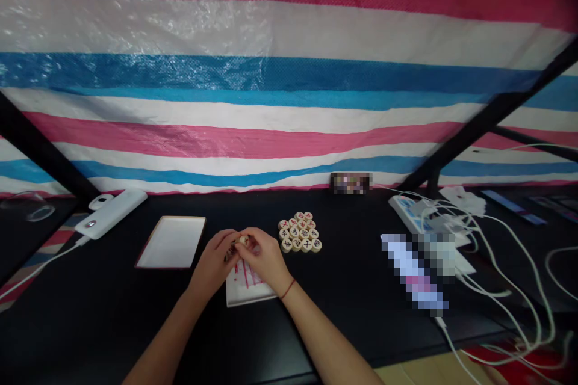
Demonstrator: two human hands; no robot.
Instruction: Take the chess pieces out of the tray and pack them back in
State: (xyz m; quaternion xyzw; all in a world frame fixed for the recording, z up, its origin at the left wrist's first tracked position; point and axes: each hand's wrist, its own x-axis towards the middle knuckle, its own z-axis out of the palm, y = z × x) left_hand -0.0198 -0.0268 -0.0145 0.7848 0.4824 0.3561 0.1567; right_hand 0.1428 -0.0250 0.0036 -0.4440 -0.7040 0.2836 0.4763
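My left hand [217, 257] and my right hand [263, 254] meet close together above a white box or board with red lines [239, 292], whose far part they hide. The fingers of my right hand are closed around a round, pale Chinese chess piece [244, 240]. My left hand is curled, and marked Chinese chess pieces [230, 250] show between its fingers, partly covered. Just right of my hands, several Chinese chess pieces [297, 244] lie flat in rows, their characters facing up, some red and some dark.
A shallow white tray-like lid [174, 243] lies to the left on the black table [271, 349]. Farther left is a white power bank [111, 213] with a cable. To the right are a power strip [406, 213], tangled white cables and a blurred phone-like object [413, 274]. Striped sheeting [271, 84] hangs behind.
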